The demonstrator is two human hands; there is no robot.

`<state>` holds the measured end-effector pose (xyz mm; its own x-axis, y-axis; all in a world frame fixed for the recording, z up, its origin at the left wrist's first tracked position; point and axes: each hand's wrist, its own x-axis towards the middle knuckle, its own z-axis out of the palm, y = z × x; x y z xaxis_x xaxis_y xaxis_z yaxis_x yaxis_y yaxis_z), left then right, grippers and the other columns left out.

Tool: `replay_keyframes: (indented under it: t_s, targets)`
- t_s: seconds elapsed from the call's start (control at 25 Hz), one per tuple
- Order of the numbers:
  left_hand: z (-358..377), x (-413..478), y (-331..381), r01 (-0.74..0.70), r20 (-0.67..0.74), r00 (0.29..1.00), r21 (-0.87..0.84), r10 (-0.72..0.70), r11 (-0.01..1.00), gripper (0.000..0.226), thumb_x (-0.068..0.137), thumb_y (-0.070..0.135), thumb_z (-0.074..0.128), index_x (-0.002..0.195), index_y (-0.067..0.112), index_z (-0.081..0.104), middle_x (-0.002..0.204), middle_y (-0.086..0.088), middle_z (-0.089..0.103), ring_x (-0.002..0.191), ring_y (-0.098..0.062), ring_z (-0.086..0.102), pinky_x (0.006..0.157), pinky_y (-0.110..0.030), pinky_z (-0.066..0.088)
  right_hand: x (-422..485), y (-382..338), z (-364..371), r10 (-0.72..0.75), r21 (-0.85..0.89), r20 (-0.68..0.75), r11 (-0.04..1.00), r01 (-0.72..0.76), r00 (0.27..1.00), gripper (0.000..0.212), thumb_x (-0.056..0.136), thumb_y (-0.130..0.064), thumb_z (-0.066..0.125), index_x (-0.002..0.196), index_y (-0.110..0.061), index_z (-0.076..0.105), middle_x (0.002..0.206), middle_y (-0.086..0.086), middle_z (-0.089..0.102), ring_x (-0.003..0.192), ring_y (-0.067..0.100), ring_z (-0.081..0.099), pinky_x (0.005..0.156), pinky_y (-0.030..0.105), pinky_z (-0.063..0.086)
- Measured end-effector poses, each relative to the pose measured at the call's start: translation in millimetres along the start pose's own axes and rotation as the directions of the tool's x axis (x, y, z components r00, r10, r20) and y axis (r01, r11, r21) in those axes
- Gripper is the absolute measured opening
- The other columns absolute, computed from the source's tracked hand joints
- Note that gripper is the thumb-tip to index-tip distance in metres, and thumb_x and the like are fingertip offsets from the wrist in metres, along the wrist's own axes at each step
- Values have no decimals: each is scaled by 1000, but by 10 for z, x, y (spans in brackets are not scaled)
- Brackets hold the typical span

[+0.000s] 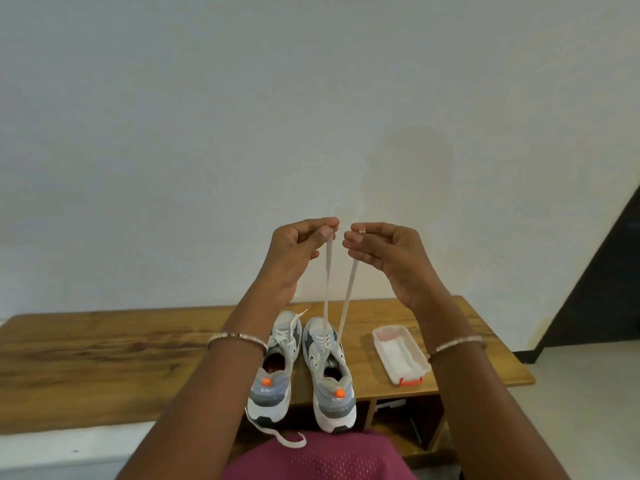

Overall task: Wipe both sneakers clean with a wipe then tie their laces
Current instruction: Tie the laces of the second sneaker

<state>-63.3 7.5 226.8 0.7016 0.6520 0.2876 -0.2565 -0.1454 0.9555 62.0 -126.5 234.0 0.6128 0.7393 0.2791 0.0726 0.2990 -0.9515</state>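
Note:
Two grey and white sneakers stand side by side on the wooden table [104, 344], heels toward me. From the right sneaker [325, 368] two white lace ends rise taut. My left hand [298, 251] pinches the left lace [327, 282] between thumb and fingers, high above the shoe. My right hand [384, 251] pinches the right lace [348, 299] at its tip. The left sneaker [277, 368] sits partly behind my left forearm, with one loose lace end [280, 438] trailing off the table's front edge.
A clear plastic box [398, 355] with white wipes and an orange latch lies on the table right of the sneakers. A plain white wall stands behind. A dark doorway [602, 289] shows at the far right. My purple clothing [318, 459] fills the bottom.

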Motion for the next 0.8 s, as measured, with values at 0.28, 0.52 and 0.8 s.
replay_keyframes:
  t_s: [0.28,0.52,0.8]
  targets:
    - [63,11,-2,-86,-128,988,17,88,996,24,91,6,71,108,23,75,100,5,79,83,-18,75,80,-32,56,69,51,83,-148,-364,-236,930,54,960,26,79,-40,80,97,-21,80,87,-8,75,78,10,67,69,24,55]
    - [123,-85,-133,-48,-128,991,-83,37,995,22,92,12,71,110,24,76,106,6,78,94,-15,74,83,-31,57,5,95,109,-117,-244,-207,968,65,971,27,74,-29,86,92,-11,76,78,4,76,68,13,67,62,20,50]
    - [236,-115,-224,-94,-213,975,-157,59,983,30,88,15,76,117,15,70,99,-4,80,100,-12,74,92,-27,56,-18,173,144,-116,-224,-171,972,76,978,15,84,-23,78,96,-14,78,84,2,77,77,16,69,67,29,50]
